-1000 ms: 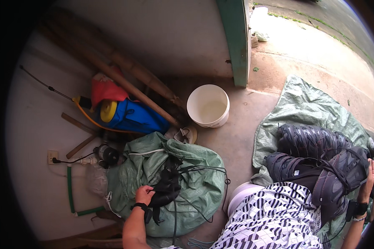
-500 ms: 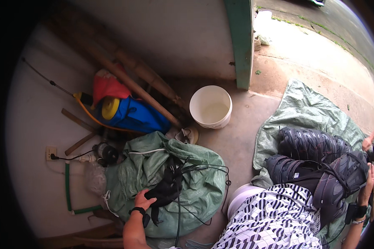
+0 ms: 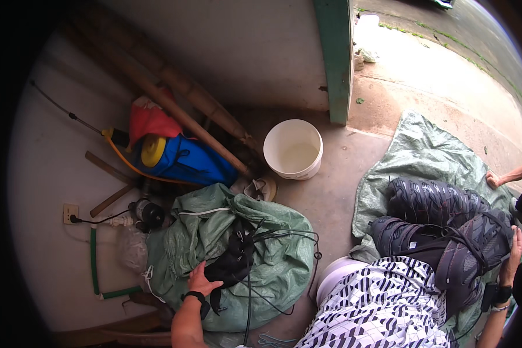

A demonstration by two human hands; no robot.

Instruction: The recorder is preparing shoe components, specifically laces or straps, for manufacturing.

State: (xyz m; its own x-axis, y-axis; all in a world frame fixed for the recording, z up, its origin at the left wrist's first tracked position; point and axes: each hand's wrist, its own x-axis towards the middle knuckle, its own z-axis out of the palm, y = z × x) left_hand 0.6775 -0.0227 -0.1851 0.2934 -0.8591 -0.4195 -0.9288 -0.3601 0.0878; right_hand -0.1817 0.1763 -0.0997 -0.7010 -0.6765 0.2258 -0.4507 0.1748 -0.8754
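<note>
My left hand [image 3: 203, 282], with a black band on the wrist, has its thumb and fingers spread. It touches a crumpled black cloth-like item [image 3: 229, 261] lying on a bulging green woven sack [image 3: 278, 290]. At the right, my right hand [image 3: 511, 258] is stretched out flat along the end of a bundle of dark grey shoes [image 3: 467, 255]. Black cord ties the shoes together in rows. A second row of shoes [image 3: 438, 200] lies just beyond, both on a spread green woven sheet [image 3: 429, 145]. Another person's hand [image 3: 494, 180] presses on that sheet's right edge.
A white bucket [image 3: 294, 149] stands on the floor ahead. At the left are a blue sprayer tank [image 3: 194, 162] with a yellow cap, leaning poles [image 3: 174, 107], a black pump-like device [image 3: 149, 214] and a wall socket [image 3: 71, 213]. Black cords [image 3: 284, 234] loop over the sack.
The other person's hand has moved from the shoe bundle's end, away and left, onto the sheet's edge. My left thumb has spread outward. My right hand stays against the shoes.
</note>
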